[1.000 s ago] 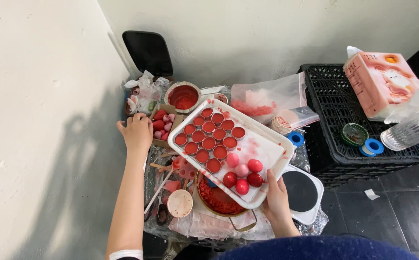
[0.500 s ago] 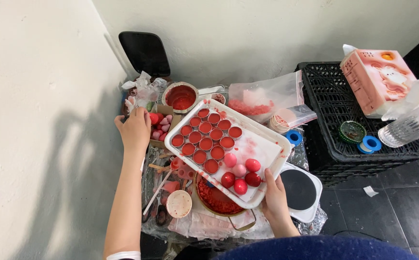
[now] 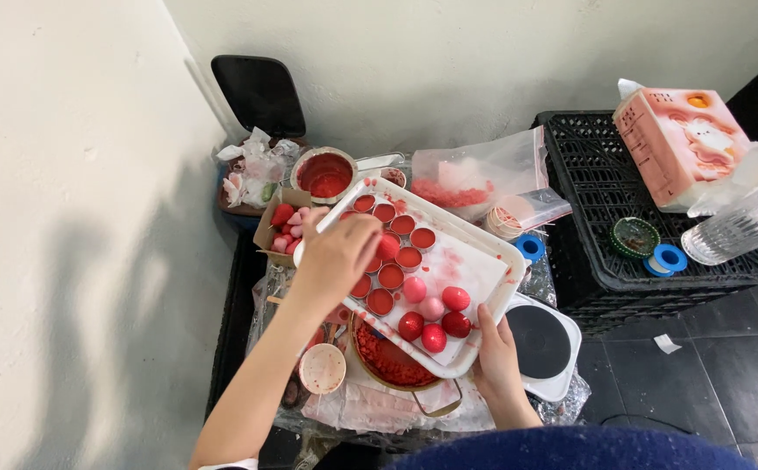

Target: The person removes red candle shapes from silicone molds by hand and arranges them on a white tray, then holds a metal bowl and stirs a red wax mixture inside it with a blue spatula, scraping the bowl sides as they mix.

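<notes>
Under left hand (image 3: 337,254), tray (image 3: 483,261) cups hidden

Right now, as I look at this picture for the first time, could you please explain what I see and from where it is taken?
The picture comes from a camera worn on a person's head, looking down at two bare hands. The right hand grips the near edge of a white tray. The tray carries small round red cups and red and pink balls. The left hand reaches over the cups; whether its fingers hold anything is hidden. Under the tray sits a pan of red paste. A black crate stands to the right, a small hotplate beside the pan.
</notes>
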